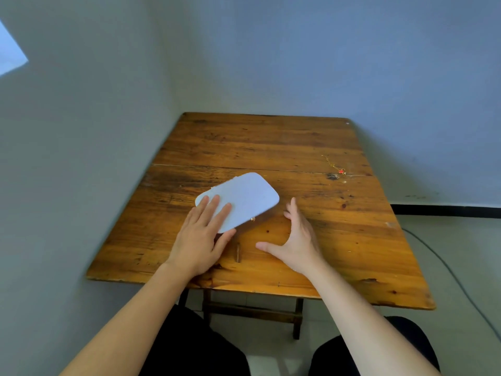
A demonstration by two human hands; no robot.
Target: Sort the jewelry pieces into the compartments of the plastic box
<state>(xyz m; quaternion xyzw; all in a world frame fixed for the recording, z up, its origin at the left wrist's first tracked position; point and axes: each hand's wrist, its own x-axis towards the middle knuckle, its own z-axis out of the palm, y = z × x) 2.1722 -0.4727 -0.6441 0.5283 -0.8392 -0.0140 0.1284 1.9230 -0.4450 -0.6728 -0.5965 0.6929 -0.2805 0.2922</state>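
Note:
A white plastic box (245,198) with rounded corners lies shut on the wooden table (271,147), a small gold clasp on its near edge. My left hand (202,237) rests flat on the box's near left corner, fingers spread on the lid. Just right of the box, my right hand (294,240) hovers with fingers apart and holds nothing. A gold chain with a red pendant (334,165) lies on the table at the far right, well away from both hands.
The table stands in a corner, with grey walls close on the left and behind. A cable (444,264) runs across the floor to the right. My knees in dark trousers sit under the near edge.

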